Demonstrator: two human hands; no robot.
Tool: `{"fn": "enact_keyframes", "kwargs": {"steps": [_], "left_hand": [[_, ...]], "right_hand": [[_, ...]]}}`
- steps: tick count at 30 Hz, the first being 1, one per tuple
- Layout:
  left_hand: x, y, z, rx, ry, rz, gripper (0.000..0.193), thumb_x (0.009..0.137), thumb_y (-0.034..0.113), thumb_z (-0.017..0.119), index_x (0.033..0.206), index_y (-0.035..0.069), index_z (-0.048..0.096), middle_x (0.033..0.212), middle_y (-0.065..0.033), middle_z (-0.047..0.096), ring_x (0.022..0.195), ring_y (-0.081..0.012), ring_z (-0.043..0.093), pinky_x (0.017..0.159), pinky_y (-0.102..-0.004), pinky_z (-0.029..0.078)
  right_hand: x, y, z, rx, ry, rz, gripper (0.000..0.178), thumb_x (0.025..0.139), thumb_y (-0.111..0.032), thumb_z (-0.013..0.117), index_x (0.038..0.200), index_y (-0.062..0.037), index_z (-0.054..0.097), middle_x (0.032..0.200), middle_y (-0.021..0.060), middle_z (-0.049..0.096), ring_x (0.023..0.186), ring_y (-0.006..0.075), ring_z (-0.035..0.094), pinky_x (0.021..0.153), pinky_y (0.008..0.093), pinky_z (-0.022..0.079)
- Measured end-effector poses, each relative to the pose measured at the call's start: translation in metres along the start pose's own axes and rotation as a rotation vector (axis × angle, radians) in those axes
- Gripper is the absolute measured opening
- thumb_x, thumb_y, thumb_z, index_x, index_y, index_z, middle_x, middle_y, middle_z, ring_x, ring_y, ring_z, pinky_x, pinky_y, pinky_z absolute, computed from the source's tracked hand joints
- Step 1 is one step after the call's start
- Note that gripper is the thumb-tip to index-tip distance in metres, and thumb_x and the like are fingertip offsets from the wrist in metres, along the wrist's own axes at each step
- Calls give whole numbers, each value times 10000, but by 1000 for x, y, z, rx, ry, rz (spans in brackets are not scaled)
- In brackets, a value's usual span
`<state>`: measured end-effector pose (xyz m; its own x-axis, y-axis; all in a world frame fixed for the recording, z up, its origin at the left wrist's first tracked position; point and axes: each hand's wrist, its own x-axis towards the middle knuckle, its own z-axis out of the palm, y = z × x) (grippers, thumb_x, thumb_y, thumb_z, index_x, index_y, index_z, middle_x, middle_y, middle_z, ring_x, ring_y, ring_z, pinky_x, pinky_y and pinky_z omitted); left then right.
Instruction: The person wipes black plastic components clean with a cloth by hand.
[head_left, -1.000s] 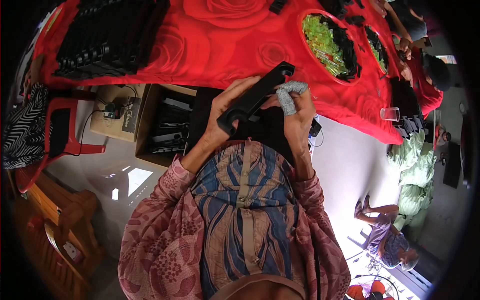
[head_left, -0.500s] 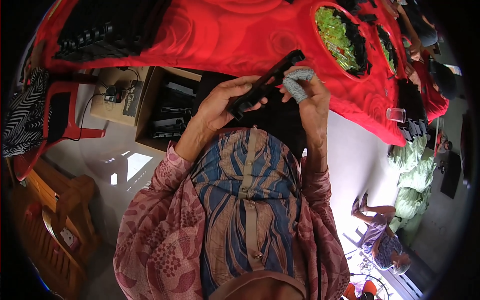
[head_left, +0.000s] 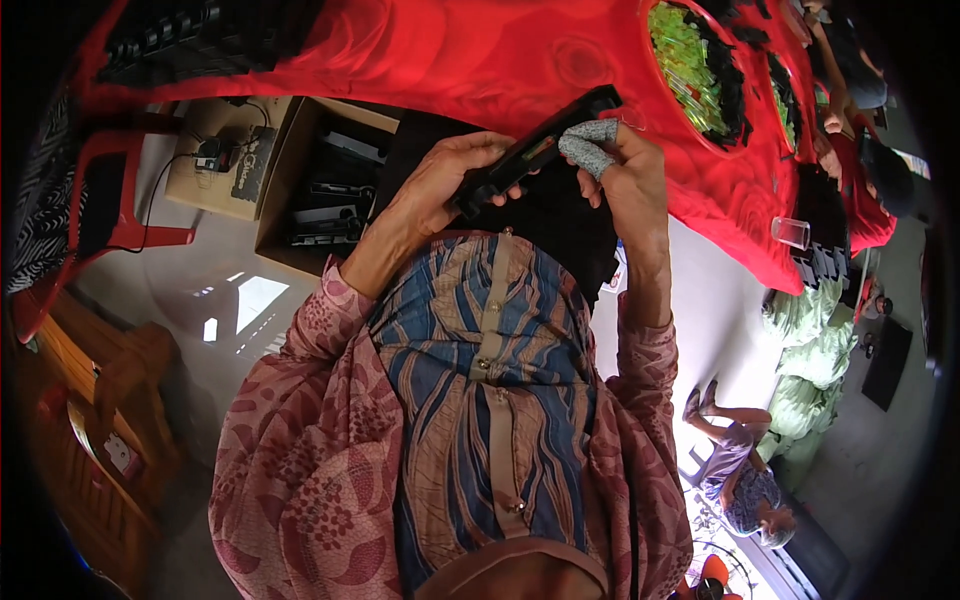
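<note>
A long black plastic bar (head_left: 495,180), shaped like a spirit level body, is tilted up to the right in front of my waist. A small greenish insert shows in a slot along its side. My left hand (head_left: 450,180) is closed round its lower end, thumb on top and fingertips showing below. Close against the bar's upper half is my right hand (head_left: 630,180), its thumb and forefinger wrapped in grey knitted covers and pinched together at the slot. Whatever lies between those fingertips is hidden.
A red cloth-covered table (head_left: 420,60) spans the front, with a red-rimmed bowl (head_left: 700,80) of yellow-green tubes and black pieces. Stacked black parts (head_left: 190,40) stand far left. Below is an open carton (head_left: 265,225) of black bars beside a red chair (head_left: 120,190). Other people are at right.
The bar has turned so its slotted side and greenish insert show. My right thumb and forefinger have closed together against it. The whole view has shifted slightly.
</note>
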<state>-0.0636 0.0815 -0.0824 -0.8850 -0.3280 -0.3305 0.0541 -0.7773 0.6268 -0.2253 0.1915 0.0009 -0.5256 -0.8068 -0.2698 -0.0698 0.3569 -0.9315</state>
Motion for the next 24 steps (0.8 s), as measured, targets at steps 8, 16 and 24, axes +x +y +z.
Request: {"fn": "enact_keyframes", "kwargs": {"steps": [8,16,24], "left_hand": [[-4,2,2,30,25,14,296,966,97,403,1158,-70,554,1005,-179,663,719,-164,638,608,-240,529],[-5,2,6,11,42,10,291,967,100,414,1145,-78,558,946,-167,668,696,-153,626,587,-232,514],[-4,2,7,6,59,-2,282,965,97,415,1130,-82,558,932,-163,668,689,-153,620,582,-233,512]], "right_hand": [[0,-7,7,41,134,32,80,830,-53,691,883,4,673,659,15,593,464,44,437,405,198,303],[-1,5,13,83,81,-7,92,834,-63,694,916,-23,685,652,3,586,432,29,414,372,186,245],[-1,9,17,9,113,-32,37,816,6,680,847,-2,662,663,-18,587,496,24,408,427,206,281]]}}
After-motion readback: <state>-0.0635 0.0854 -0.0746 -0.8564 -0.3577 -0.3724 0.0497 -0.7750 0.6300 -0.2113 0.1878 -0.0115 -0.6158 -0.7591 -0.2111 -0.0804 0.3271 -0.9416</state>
